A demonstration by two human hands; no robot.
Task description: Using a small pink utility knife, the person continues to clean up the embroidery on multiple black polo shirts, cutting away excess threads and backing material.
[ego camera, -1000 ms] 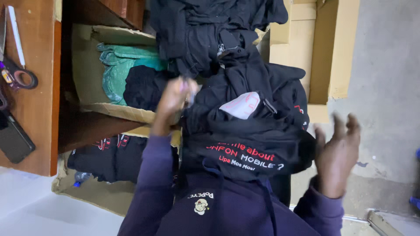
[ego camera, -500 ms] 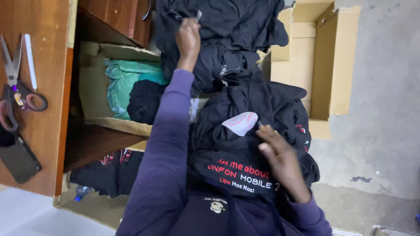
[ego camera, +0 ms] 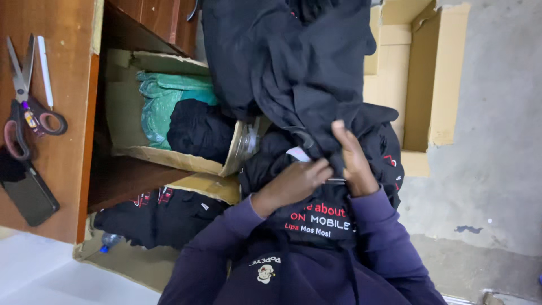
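At the centre of the frame the left hand (ego camera: 293, 183) and right hand (ego camera: 353, 161) meet, both closed on folds of a black garment (ego camera: 288, 62) that hangs down from the top middle. Below them lies a black shirt with red and white print (ego camera: 322, 217). Left of centre, a cardboard box (ego camera: 169, 161) holds green and black cloth. Scissors (ego camera: 25, 107) lie on the wooden surface (ego camera: 62, 169) at upper left.

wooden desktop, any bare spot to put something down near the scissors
Bare wood lies on the wooden desktop right of the scissors and white pen. The corner by the black phone is crowded.
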